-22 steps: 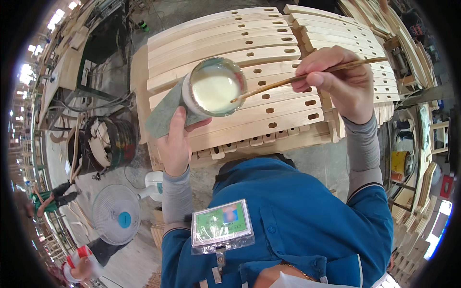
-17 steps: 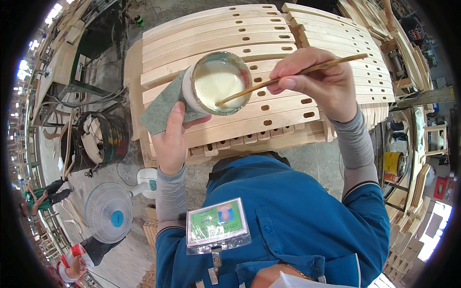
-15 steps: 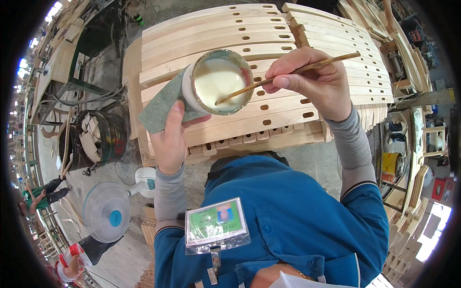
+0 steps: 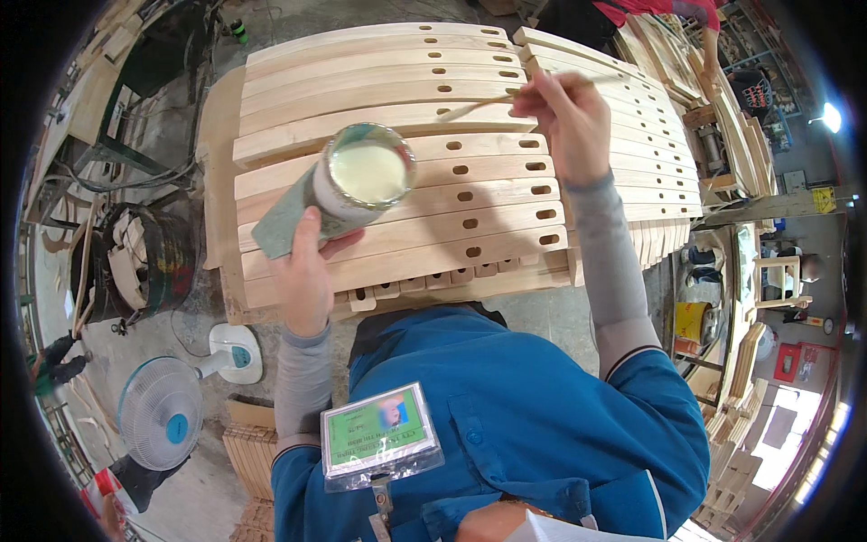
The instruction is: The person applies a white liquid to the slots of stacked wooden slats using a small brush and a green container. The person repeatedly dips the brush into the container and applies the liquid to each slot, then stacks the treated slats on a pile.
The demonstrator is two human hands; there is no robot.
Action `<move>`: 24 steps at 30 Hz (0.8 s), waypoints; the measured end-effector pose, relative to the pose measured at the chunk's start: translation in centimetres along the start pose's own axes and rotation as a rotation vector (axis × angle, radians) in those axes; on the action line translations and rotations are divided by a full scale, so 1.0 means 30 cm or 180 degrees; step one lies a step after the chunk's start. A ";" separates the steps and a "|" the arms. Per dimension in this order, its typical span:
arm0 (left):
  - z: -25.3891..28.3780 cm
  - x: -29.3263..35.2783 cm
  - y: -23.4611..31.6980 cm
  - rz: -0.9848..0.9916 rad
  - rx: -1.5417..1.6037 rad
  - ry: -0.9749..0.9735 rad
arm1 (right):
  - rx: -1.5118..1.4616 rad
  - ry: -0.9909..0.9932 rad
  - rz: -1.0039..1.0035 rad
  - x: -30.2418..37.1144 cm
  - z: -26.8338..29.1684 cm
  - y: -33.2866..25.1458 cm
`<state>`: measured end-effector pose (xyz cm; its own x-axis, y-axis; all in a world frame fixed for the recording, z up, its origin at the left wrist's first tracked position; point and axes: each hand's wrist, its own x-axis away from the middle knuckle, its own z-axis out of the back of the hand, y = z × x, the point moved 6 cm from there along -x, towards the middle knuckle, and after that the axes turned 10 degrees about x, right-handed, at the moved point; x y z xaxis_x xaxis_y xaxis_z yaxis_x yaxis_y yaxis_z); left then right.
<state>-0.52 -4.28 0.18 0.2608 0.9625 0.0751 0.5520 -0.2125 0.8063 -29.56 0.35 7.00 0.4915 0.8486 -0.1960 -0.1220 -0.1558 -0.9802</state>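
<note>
My left hand (image 4: 305, 282) grips a round cup (image 4: 327, 200) with a crusted rim, together with a flat grey-green piece (image 4: 282, 226) sticking out from its side. Pale cream liquid (image 4: 368, 173) fills much of the cup, which is tilted a little. My right hand (image 4: 578, 126) pinches a thin wooden stick (image 4: 479, 107), slightly blurred; its tip is out of the cup, above the slats. Beneath both hands lie rows of pale wooden slats (image 4: 361, 83) with oval slots near their ends.
A second stack of slotted slats (image 4: 637, 126) adjoins on the right. To the left stand a dark drum (image 4: 167, 257) holding wood scraps and a white fan (image 4: 161, 414). A person in a red top (image 4: 664, 7) is at the far right. More wood pieces (image 4: 248, 452) are stacked at lower left.
The stick has come out of the liquid; my right hand has moved up and left with it. The cup has moved slightly left and down in the view, which has also shifted.
</note>
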 end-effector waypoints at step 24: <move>0.113 0.012 0.043 -0.0184 0.0098 0.0218 | 0.2186 -0.0268 0.0507 -0.208 -0.123 0.079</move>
<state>2.96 -4.78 -0.75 0.1736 0.9823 0.0697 0.5889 -0.1602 0.7922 -29.74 -7.17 5.80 0.3574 0.8825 -0.3057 -0.7166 0.0492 -0.6957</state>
